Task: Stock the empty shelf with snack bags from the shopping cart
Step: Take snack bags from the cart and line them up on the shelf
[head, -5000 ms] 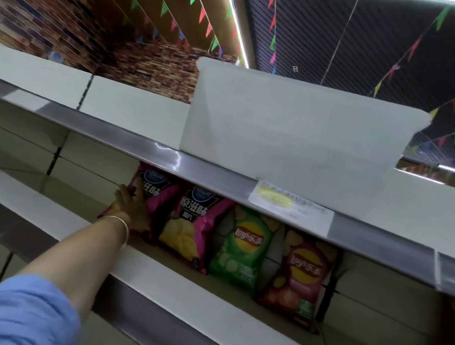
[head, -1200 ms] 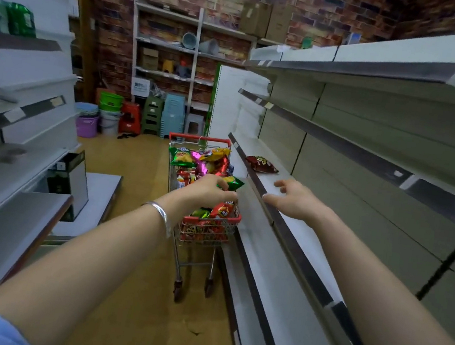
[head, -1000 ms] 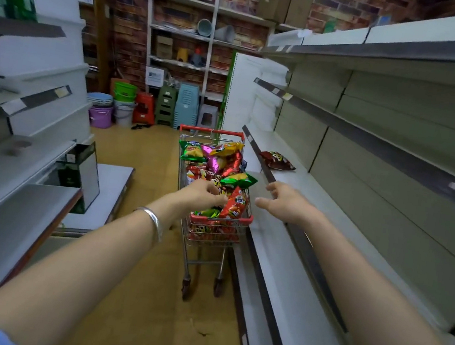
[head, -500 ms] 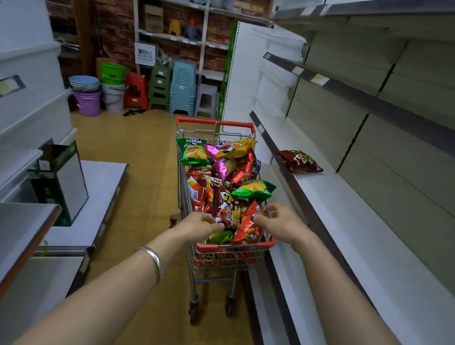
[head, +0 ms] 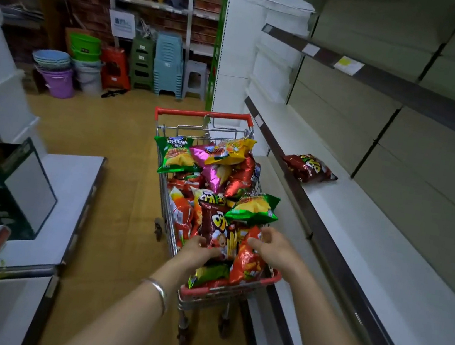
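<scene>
left hand (head: 198, 251) off shelf, both now on cart bags (head: 219, 229)
</scene>
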The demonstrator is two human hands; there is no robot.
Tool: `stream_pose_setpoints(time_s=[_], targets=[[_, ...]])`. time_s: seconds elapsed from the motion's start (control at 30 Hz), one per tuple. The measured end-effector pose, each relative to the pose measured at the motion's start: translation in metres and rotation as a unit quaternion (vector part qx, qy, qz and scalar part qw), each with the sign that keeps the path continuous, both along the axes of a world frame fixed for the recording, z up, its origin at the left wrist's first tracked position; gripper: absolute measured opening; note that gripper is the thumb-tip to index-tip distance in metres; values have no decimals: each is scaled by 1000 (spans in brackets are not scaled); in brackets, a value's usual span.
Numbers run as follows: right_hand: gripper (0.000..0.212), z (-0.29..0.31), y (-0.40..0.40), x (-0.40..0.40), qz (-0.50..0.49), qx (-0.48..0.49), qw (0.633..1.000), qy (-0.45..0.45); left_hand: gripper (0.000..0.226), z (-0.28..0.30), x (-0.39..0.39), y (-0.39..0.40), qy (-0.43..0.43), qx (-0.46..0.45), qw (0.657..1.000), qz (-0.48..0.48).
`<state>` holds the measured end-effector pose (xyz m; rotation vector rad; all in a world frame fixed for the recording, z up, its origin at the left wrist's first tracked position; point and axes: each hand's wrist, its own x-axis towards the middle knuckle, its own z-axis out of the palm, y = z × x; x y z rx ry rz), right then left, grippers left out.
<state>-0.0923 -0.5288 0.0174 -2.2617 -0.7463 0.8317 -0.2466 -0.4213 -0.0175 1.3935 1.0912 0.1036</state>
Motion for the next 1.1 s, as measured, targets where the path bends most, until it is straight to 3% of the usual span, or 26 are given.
stream_pose_setpoints(time_s=[0.17, 0.3, 0.4, 0.47, 0.67, 0.8, 0.93, 1.1], targets=[[67, -15, 61, 63, 15, 18, 1000, 11, 55, -13, 54, 45, 5, -8, 999, 49], [63, -18, 106, 117, 42, 12, 999, -9, 97, -44, 96, 77, 27, -9, 997, 76], [64, -20, 130, 146, 47, 23, 999, -8, 142, -144, 122, 122, 49, 2, 993, 104], [54, -22, 136, 158, 40, 46, 998, -32, 156, -163, 128, 131, 77, 19, 989, 124], [45, -22, 133, 207, -61, 119, 963, -233, 117, -68, 157, 132, 178, 96, 969, 144], [60, -8, 138, 237, -145, 96, 917, -359, 110, -58, 179, 143, 186, 110, 963, 160], [86, -19, 150, 262, -152, 39, 925, -345, 106, -57, 199, 157, 192, 122, 962, 149], [96, -35, 156, 283, -154, 3, 949, -276, 106, -56, 205, 169, 182, 122, 965, 146]])
